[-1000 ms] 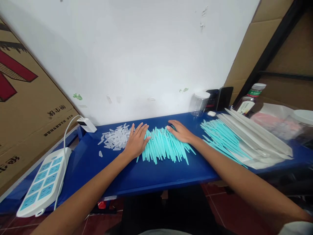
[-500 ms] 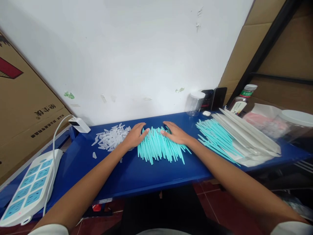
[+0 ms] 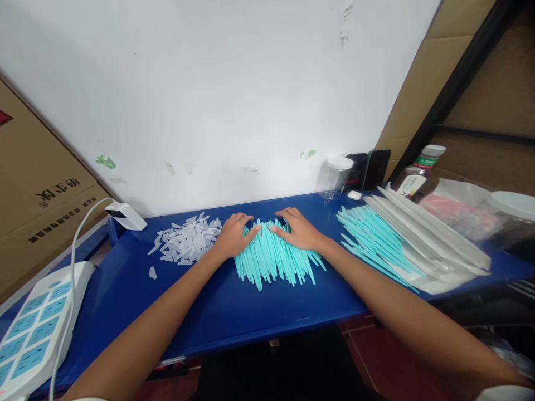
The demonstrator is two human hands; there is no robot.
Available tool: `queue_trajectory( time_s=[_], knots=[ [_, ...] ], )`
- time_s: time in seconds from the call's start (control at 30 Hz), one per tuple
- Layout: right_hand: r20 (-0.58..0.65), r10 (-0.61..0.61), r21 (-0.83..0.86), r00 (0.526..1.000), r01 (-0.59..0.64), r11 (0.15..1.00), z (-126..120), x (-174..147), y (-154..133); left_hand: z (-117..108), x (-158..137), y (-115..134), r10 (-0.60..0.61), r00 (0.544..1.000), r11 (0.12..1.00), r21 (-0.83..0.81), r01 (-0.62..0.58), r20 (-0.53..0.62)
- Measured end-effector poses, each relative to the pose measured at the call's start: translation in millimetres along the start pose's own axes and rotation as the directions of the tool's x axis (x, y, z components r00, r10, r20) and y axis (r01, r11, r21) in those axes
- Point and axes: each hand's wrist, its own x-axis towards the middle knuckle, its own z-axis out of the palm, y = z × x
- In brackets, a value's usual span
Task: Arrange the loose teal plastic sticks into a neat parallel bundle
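Note:
A pile of slender turquoise plastic sticks [image 3: 273, 259] lies in the middle of the blue table, most of them pointing toward me. My left hand [image 3: 234, 236] is cupped at the pile's left side, thumb spread from the fingers and resting at the far ends of the sticks. Mirroring it on the right, my right hand [image 3: 298, 229] touches the pile with its thumb over the far ends, fingers curved beyond them. Neither hand grips a stick. Left of my left hand is a heap of small translucent white plastic pieces [image 3: 188, 240], with one loose piece [image 3: 152, 273] apart.
More turquoise sticks [image 3: 371, 236] lie at right beside long white packets [image 3: 434, 234]. Behind stand a clear jar [image 3: 334, 179], dark phone-like slabs [image 3: 376, 170] and a bottle [image 3: 418, 172]. A power strip [image 3: 42, 323] and white plug-in device [image 3: 126, 216] are at left.
The view has shifted slightly, so the left-side things sit further left. Both hands stay around the pile, with their thumbs a little closer together over the stick ends.

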Motion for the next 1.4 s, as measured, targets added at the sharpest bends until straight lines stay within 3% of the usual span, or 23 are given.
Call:
queue_trajectory(
  time_s=[0.23,0.57,0.73,1.4],
  knots=[
    [0.042,-0.026,-0.017,0.999,0.027,0.999,3,1,-15,10,6,2,0.057,0.994,0.997,-0.064,-0.051,0.089],
    [0.026,-0.128,0.044,0.991,0.127,0.991,4,4,-16,11,6,12,0.101,0.995,0.977,-0.188,-0.100,-0.002],
    [0.042,-0.145,0.045,0.989,0.143,0.989,5,7,-13,13,7,10,0.117,0.993,0.964,-0.240,-0.111,0.012],
    [0.054,-0.168,0.081,0.984,0.163,0.983,4,8,-23,12,4,23,0.024,0.999,0.940,-0.341,-0.031,-0.025]
  ],
)
